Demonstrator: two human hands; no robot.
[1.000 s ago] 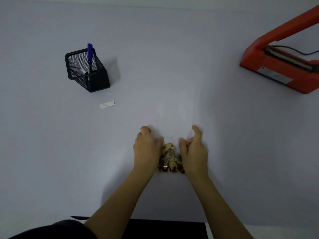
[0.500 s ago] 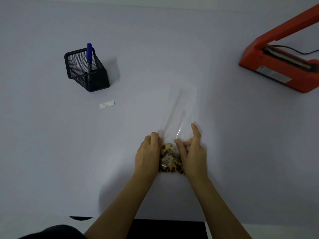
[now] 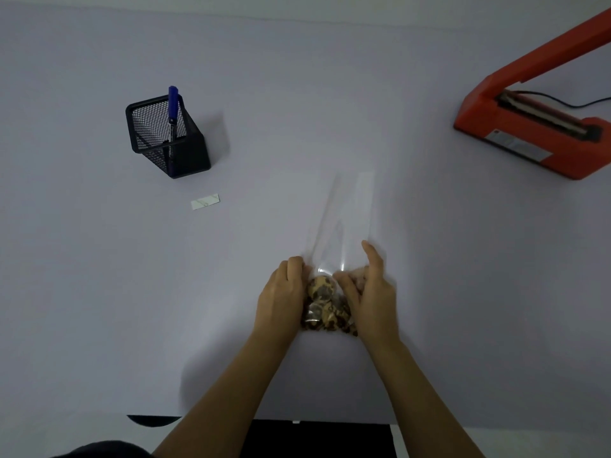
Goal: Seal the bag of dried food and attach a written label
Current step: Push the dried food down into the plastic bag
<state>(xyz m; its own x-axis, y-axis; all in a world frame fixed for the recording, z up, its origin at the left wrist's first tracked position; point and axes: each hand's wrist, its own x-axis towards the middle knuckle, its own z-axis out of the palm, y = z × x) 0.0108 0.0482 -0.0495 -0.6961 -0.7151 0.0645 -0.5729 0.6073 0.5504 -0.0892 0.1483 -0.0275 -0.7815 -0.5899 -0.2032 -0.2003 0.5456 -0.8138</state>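
Rising off tabletop [image 3: 297, 94]: bag [image 3: 347, 219] neck | left hand [image 3: 281, 292], right hand [image 3: 373, 292] grip its filled base | unsealed; sealer [image 3: 529, 143], label [image 3: 205, 202] untouched

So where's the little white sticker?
In the head view, the white label lies flat on the left, just in front of the black mesh pen holder.

Bare table [image 3: 297, 110] between pen holder [image 3: 167, 137] and sealer [image 3: 535, 137]

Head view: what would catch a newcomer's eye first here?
The left hand and right hand grip a clear bag of brown food at front centre. An orange sealer sits open at far right. A mesh cup with a blue pen stands left, a white label before it.
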